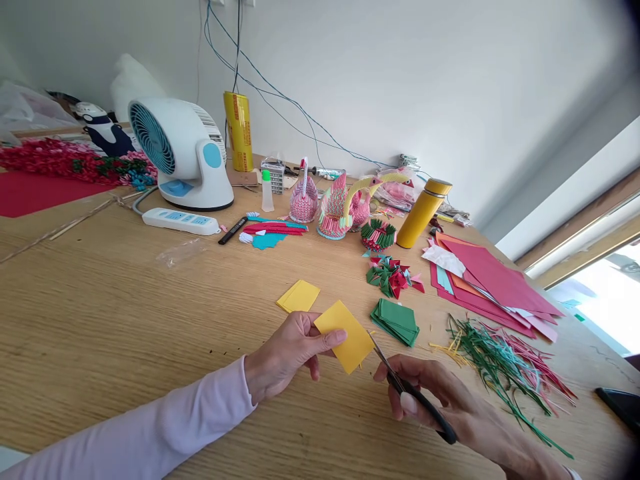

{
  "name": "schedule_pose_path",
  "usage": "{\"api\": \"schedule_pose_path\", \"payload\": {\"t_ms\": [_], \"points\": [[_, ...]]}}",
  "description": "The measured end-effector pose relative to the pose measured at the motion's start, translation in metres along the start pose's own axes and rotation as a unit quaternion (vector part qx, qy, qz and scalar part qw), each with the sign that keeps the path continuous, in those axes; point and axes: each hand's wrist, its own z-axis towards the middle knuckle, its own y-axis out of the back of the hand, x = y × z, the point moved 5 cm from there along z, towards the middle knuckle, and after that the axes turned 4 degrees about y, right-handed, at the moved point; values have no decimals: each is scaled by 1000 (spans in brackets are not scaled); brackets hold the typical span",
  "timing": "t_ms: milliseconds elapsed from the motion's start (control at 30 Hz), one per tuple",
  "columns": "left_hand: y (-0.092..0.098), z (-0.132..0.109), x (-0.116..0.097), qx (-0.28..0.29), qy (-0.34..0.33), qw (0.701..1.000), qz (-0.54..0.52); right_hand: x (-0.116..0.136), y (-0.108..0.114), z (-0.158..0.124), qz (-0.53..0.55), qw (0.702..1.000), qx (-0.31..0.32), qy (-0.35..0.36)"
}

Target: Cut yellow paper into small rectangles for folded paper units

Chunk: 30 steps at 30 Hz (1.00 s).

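My left hand (pixel 293 348) pinches a small yellow paper rectangle (pixel 349 340), thumb on top, held above the table. Wrapped around the black handles of a pair of scissors (pixel 425 408) is my right hand (pixel 440 393). The scissor blades point up and left, with their tips at the right edge of the yellow paper. Just behind my left hand lies a small stack of yellow paper rectangles (pixel 300 295). A stack of green paper rectangles (pixel 396 321) rests beyond the scissors.
Thin green, red and yellow paper strips (pixel 505 363) are heaped at right, before large red sheets (pixel 505 280). Folded paper pieces (pixel 393 276), paper swans (pixel 334 210) and a yellow flask (pixel 423 215) stand farther back. A white fan (pixel 187 150) and power strip (pixel 180 221) occupy the left.
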Motion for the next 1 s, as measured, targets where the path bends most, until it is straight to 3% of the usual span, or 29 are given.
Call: {"api": "schedule_pose_path", "payload": {"t_ms": [100,367,700,1000], "points": [[-1,0,0,3,-1,1000,7,-7,-7,1,-59,994,94,-23],[0,0,2,5,2,1000,5,-9,-8,1,-82,988,119,-47],[0,1,1,12,-14,1000,18,-10,-8,1,-65,992,98,-42],[0,1,0,9,-12,1000,21,-29,-13,1,-28,994,100,-41]]}}
